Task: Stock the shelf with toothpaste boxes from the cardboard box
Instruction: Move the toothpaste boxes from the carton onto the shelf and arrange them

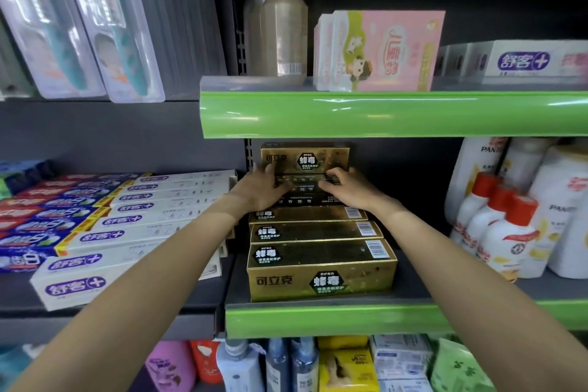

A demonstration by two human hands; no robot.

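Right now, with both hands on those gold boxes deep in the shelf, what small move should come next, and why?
Probably ease the gold box under both hands down flat and let go. The left hand and right hand hold it by its ends, behind the row of gold boxes lined up toward the shelf edge, below another gold box at the back, so it seems nearly in place.

Head-worn wide-angle view, close to a shop shelf (334,312)

The single camera faces forward and slightly down at arm's reach, both forearms stretching away from it into the shelf bay; the green shelf edges bow outward, and no second view overlaps.
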